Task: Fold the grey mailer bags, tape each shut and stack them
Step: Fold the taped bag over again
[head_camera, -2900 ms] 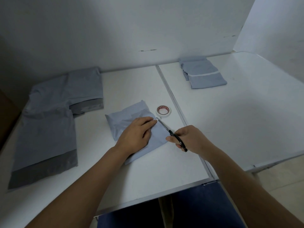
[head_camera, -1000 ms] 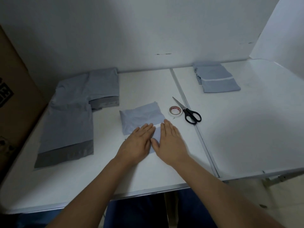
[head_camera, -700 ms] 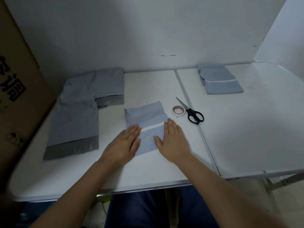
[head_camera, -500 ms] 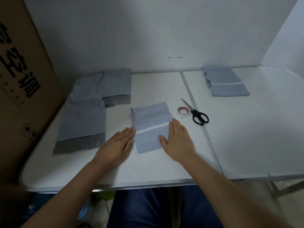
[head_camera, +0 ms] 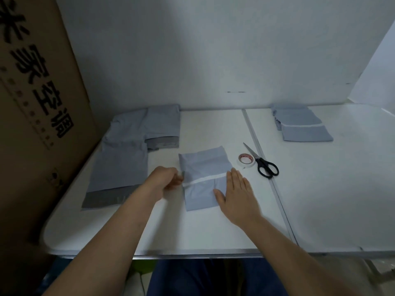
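Far left: 1 cardboard box [head_camera: 32, 103] w/ black print, standing against the table [head_camera: 213, 229] edge. Next, flat mailers [head_camera: 126, 159], looks like 2 overlapping, exact count unclear, dark flap strips toward the near side. Centre: 1 folded mailer [head_camera: 203, 167] w/ a white tape strip [head_camera: 205, 179] across it. Left hand [head_camera: 165, 178] at its left edge by the strip end, fingers curled; can't tell if it pinches the edge or just touches. Right hand [head_camera: 237, 193] flat, fingers straight, pressing the mailer's right near corner. Then 1 tape roll [head_camera: 246, 160] just right of the mailer, 1 pair of scissors [head_camera: 261, 163] touching the roll, lying over the table seam. Far right back: 1 stack [head_camera: 303, 127] of taped mailers, at least 2, well apart from the rest.
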Demonstrator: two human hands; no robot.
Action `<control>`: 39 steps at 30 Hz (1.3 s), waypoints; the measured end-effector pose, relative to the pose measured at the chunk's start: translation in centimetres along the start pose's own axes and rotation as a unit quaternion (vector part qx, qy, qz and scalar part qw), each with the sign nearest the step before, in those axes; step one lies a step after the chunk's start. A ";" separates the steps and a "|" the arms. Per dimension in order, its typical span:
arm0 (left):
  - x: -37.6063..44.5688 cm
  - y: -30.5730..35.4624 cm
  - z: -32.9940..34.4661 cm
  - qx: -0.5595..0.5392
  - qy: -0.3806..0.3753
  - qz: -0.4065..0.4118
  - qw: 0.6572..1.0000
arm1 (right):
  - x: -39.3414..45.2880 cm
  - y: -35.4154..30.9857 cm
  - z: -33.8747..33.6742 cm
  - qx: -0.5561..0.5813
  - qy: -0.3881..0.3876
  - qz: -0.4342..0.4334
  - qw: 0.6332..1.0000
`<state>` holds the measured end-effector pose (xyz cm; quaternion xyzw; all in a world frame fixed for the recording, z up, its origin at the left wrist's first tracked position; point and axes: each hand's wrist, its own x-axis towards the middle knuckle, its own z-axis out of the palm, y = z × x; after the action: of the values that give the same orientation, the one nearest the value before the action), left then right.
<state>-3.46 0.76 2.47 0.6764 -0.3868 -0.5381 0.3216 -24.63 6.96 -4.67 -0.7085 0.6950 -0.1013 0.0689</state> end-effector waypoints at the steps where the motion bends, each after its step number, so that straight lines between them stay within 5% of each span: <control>1: 0.1 0.4 0.1 0.019 0.000 -0.012 1.000 | 0.0 0.0 0.0 0.000 -0.001 0.001 1.000; 5: -0.1 1.3 0.5 0.105 -0.039 -0.029 0.993 | 0.2 0.0 0.1 -0.008 0.000 0.001 1.000; 10: -0.9 0.7 0.8 0.004 -0.055 -0.036 0.998 | 0.2 0.2 0.1 -0.014 0.000 -0.002 1.000; 16: -1.6 -0.1 0.9 0.095 -0.062 -0.021 0.993 | 0.0 0.2 -0.1 0.002 0.004 -0.004 1.000; 21: -1.5 -0.6 0.3 -0.022 -0.078 -0.068 0.994 | -0.1 0.6 -1.3 0.178 0.050 0.012 0.983; 24: -1.8 -1.0 1.3 -0.070 -0.114 -0.084 0.987 | 0.1 1.6 -2.5 0.378 0.113 0.099 0.913; 30: -1.4 -0.4 3.1 -0.251 -0.141 -0.078 0.955 | 1.5 4.8 -3.7 0.460 0.109 0.220 0.853; 36: -1.3 1.2 1.9 -0.329 -0.131 -0.065 0.933 | 2.0 3.4 -6.9 0.692 -0.141 0.287 0.647; 39: -1.4 1.1 1.6 -0.323 -0.131 -0.076 0.934 | 2.8 2.3 -7.5 0.745 -0.189 0.293 0.568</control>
<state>-5.35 1.42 3.75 0.4869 -0.1783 -0.7408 0.4270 -28.57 4.47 2.18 -0.1665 0.5143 -0.4209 0.7284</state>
